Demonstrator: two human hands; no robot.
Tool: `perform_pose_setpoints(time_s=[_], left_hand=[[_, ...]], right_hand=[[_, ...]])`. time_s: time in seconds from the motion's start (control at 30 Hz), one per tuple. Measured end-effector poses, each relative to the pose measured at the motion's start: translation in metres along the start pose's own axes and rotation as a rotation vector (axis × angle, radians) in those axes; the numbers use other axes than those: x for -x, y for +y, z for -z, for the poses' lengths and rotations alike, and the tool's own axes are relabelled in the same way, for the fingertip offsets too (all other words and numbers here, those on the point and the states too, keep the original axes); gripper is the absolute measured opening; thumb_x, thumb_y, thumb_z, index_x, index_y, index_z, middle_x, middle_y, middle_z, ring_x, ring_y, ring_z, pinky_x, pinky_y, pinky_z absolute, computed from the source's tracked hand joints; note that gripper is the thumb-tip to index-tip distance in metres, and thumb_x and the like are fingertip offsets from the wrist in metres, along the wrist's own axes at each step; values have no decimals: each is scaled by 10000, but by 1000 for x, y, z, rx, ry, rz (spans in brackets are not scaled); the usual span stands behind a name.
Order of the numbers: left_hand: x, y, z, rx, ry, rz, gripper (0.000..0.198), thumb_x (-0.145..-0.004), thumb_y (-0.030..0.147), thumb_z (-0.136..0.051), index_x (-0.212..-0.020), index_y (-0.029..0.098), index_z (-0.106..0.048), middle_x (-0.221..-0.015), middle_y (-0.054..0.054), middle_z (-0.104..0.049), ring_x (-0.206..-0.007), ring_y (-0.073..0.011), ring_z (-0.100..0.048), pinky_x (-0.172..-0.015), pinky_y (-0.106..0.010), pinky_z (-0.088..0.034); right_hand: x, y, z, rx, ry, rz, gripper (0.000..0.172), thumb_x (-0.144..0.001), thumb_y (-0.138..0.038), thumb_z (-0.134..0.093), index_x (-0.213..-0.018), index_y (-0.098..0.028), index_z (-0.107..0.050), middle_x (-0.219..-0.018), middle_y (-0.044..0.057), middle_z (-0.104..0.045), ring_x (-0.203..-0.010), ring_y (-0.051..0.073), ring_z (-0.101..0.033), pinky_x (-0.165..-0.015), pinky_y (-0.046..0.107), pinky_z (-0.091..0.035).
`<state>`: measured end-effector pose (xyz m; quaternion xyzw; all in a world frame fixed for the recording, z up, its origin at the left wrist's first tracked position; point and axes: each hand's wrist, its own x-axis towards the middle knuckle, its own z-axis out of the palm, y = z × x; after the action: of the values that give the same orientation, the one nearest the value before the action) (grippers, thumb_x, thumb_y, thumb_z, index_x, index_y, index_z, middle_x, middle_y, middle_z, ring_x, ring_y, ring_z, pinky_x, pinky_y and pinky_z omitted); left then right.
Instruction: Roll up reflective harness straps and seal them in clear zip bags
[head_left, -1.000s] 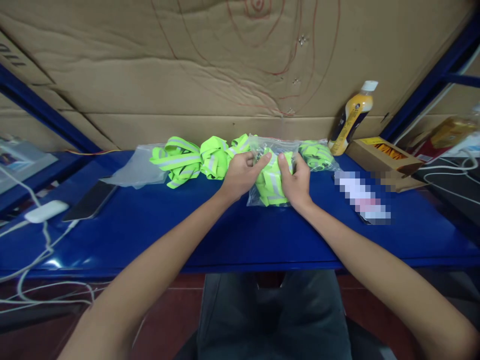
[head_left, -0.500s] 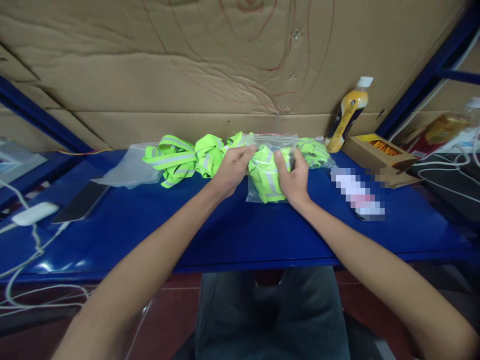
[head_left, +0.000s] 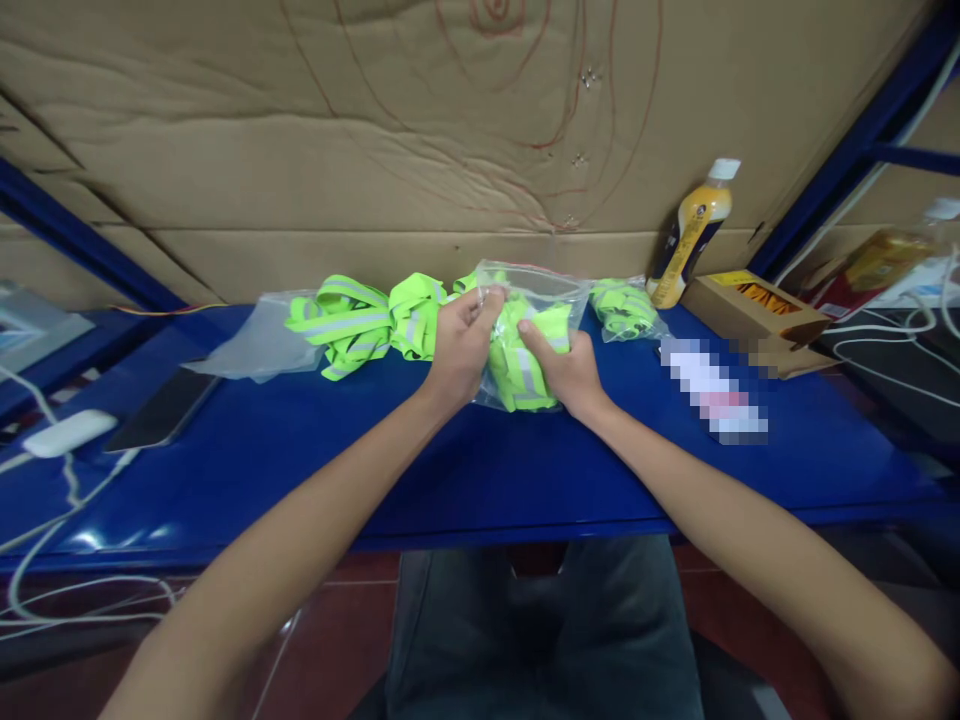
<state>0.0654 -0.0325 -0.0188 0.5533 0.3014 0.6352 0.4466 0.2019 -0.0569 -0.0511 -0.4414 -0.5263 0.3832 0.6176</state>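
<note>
Between my hands is a clear zip bag (head_left: 534, 280) with a folded neon-yellow reflective strap (head_left: 517, 370) inside; its mouth gapes at the top. My left hand (head_left: 466, 335) pinches the bag's left side near the mouth. From the right, my right hand (head_left: 571, 370) wraps around the bag, thumb pressed on the front over the strap. Behind and left of my left hand lie loose bundles of the same strap (head_left: 349, 325). Another bagged strap (head_left: 624, 308) rests on the table right of my right hand.
The blue table (head_left: 480, 490) meets a cardboard wall (head_left: 300, 180). Empty clear bags (head_left: 262, 340) overlap a dark phone (head_left: 166, 405) at left, near a white charger (head_left: 71, 433) and cables. A drink bottle (head_left: 691, 240), an open carton (head_left: 757, 310) and a blurred-out item (head_left: 712, 390) are at right.
The bag's mouth has opened wider and the bag has tilted and shifted slightly left. My right hand has moved left with it, its thumb now farther across the front.
</note>
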Motion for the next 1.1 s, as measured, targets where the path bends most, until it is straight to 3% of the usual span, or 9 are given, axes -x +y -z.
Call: perform_pose_setpoints(time_s=[0.13,0.27,0.37,0.5,0.6,0.77,0.97,1.1], left_hand=[[1,5,-3,-22,-18,-53,542,-899,670,-775,-680,198,-623,-686,-12,-612,-705,-159,-614,-652,-273,-513],[-2,3,4,-141,31,-178,487,-913,623,-782,-725,187,-674,-729,-13,-628,-706,-148,-580,-678,-271,-499],[-4,2,9,-198,31,-212,459,-922,591,-780,-739,180,-689,-725,-8,-625,-681,-138,-550,-657,-265,-480],[-4,9,7,-207,4,-197,539,-923,650,-753,-689,177,-647,-649,1,-568,-606,-127,-500,-569,-256,-419],[-7,16,8,-213,1,-223,579,-950,713,-679,-729,178,-676,-654,-9,-583,-587,-128,-509,-548,-258,-410],[-15,13,19,-224,53,-287,544,-919,703,-730,-755,184,-721,-682,-21,-641,-649,-146,-604,-631,-261,-500],[-21,4,23,-110,135,-285,461,-867,630,-830,-761,194,-723,-740,-25,-712,-693,-145,-673,-696,-262,-559],[-20,6,22,-86,118,-246,449,-837,603,-870,-745,189,-723,-710,-26,-716,-656,-136,-667,-660,-251,-551]], right_hand=[[4,-1,-1,-58,-38,22,474,-791,-666,-819,-893,-204,-785,-902,39,-802,-795,208,-724,-761,327,-573],[1,-8,1,-12,-74,10,545,-789,-747,-787,-862,-207,-759,-839,32,-765,-775,193,-694,-718,307,-553],[-7,-17,9,-85,17,138,550,-783,-770,-780,-925,-239,-765,-886,18,-764,-860,190,-694,-779,298,-564],[-15,-24,20,-49,79,284,467,-795,-686,-833,-718,-236,-735,-732,0,-699,-718,156,-620,-693,287,-518],[-17,-24,23,-113,45,229,421,-785,-649,-864,-715,-244,-770,-716,2,-709,-715,162,-640,-709,299,-539],[-18,-22,26,-327,8,50,375,-644,-568,-985,-788,-264,-822,-803,-3,-777,-740,150,-690,-682,277,-596],[-20,-21,29,-261,0,82,407,-630,-583,-985,-784,-251,-807,-768,-5,-778,-711,153,-715,-695,294,-641],[-21,-16,28,-195,46,130,466,-660,-649,-946,-729,-236,-742,-709,-9,-739,-660,133,-673,-676,272,-601]])
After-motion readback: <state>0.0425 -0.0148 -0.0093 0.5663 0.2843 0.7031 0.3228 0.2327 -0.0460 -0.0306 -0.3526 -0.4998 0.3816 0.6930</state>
